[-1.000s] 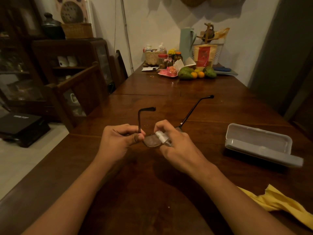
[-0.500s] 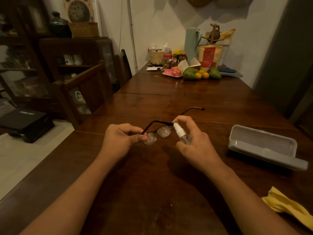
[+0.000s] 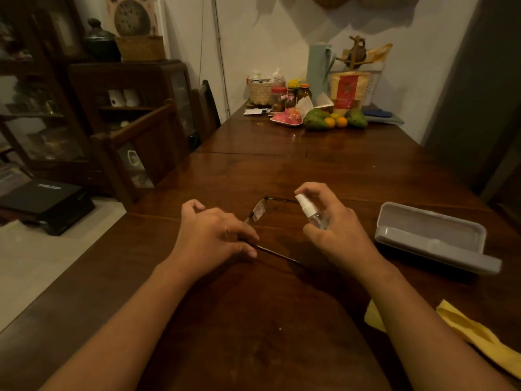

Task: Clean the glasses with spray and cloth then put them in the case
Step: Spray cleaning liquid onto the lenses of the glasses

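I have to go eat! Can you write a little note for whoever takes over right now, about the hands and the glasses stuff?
Left hand pinches the glasses by one temple.
Right hand holds the spray bottle, nozzle toward a lens.
On the table: yellow cloth at the near right, grey case open, right of the hands.
Done: nothing finished.
Left: spray, wipe with cloth, put glasses in case.

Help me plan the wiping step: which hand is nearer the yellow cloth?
Right. The right hand, holding the spray bottle, is just up-table from the yellow cloth; the left hand holds the glasses farther left.
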A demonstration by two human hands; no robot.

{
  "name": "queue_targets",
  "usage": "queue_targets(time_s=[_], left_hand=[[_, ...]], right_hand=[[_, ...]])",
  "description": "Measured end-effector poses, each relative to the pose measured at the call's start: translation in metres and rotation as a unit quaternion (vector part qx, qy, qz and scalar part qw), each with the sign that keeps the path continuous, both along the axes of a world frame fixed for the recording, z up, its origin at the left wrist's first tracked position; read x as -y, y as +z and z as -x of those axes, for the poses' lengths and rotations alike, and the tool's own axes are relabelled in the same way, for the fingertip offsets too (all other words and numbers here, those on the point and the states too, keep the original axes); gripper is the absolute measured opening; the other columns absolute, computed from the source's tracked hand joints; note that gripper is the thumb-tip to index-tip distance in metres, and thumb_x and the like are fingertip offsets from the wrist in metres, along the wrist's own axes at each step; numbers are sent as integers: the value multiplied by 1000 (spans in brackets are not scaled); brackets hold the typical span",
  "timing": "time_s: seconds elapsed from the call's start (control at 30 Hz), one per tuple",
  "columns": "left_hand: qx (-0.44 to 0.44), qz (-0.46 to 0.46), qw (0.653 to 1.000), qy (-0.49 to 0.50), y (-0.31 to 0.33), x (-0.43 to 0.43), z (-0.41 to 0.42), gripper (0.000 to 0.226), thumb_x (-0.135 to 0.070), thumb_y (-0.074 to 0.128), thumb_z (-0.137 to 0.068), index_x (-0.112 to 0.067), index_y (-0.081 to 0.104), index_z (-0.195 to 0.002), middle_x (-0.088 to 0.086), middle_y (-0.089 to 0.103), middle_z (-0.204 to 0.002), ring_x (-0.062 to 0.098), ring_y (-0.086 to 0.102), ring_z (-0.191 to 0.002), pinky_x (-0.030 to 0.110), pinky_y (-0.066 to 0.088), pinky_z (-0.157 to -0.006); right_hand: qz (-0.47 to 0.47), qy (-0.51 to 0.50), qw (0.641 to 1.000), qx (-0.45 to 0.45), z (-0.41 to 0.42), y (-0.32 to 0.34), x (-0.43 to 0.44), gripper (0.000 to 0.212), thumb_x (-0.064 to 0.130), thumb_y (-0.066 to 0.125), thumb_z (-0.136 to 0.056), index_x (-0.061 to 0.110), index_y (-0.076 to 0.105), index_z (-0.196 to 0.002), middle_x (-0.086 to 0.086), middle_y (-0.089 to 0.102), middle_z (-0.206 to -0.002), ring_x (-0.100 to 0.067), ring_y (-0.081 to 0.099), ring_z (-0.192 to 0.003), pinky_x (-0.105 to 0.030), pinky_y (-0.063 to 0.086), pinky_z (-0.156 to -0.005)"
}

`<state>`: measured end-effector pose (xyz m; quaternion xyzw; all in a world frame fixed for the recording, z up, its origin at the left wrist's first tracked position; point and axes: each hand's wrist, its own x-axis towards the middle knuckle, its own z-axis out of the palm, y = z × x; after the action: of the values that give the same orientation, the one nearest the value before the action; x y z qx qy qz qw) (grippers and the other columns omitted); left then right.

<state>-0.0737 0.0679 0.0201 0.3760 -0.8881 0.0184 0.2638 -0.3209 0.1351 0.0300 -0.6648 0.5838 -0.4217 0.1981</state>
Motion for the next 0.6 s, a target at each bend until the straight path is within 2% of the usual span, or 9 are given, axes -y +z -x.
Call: queue_targets(time_s=[0.1, 0.17, 0.2, 0.27, 0.33, 0.37, 0.47, 0.6], left_hand=[[9, -41, 999, -21, 9, 0, -2, 36, -74, 64, -65, -63, 60, -100, -44, 57, -94, -13, 47, -111, 35, 11, -98], [-34, -89, 995, -25, 16, 7, -7, 34, -72, 61, -73, -66, 57, -106, -47, 49, -112, -10, 35, -130, 38, -2, -108], [-38, -93, 995, -14, 20, 13, -10, 32, -62, 63, -80, -67, 55, -111, -44, 45, -125, -4, 25, -139, 40, -7, -110], [20, -69, 997, 27, 25, 26, -11, 52, -35, 68, -86, -70, 47, -118, -28, 32, -149, 10, 6, -146, 48, -8, -110], [78, -89, 992, 45, 26, 37, -6, 65, -24, 70, -86, -76, 44, -115, -10, 12, -162, 19, -3, -147, 53, -2, -111], [87, -106, 990, 42, 25, 40, -2, 66, -22, 71, -85, -77, 46, -110, -8, 5, -163, 20, -5, -147, 53, 0, -112], [79, -112, 990, 25, 15, 48, 9, 65, -17, 73, -82, -76, 52, -100, -9, 10, -163, 19, 0, -145, 53, 6, -113], [30, -56, 998, 2, 2, 51, 14, 35, -30, 76, -80, -58, 67, -100, -11, 29, -156, 15, 12, -135, 53, 20, -108]], right_hand=[[9, 6, 1000, -4, 0, 0, 0, 67, 7, 62, -83, 59, 40, -119, -4, 57, -86, -11, 50, -52, -17, 41, -44], [10, 8, 1000, 2, 2, 1, -1, 68, 7, 63, -83, 60, 41, -119, -4, 57, -87, -12, 51, -53, -17, 42, -44], [11, 8, 1000, 5, 2, 1, -1, 68, 7, 63, -83, 60, 41, -119, -4, 57, -88, -13, 51, -53, -17, 43, -44], [14, 12, 1000, 7, 2, 0, -1, 67, 7, 62, -83, 59, 41, -120, -4, 57, -88, -12, 50, -52, -17, 42, -44], [14, 18, 1000, 9, 1, -1, 0, 67, 8, 61, -83, 59, 42, -122, -4, 57, -85, -9, 48, -49, -16, 41, -43], [12, 20, 1000, 10, 1, -1, 0, 67, 8, 61, -83, 59, 43, -122, -4, 57, -84, -7, 48, -47, -16, 41, -43], [11, 28, 1000, 6, 1, -2, 0, 66, 11, 60, -83, 59, 42, -125, -5, 58, -80, -5, 48, -44, -18, 42, -43], [6, 40, 999, 1, 0, -2, 1, 66, 13, 59, -82, 59, 41, -125, -5, 57, -79, -5, 49, -45, -17, 42, -42]])
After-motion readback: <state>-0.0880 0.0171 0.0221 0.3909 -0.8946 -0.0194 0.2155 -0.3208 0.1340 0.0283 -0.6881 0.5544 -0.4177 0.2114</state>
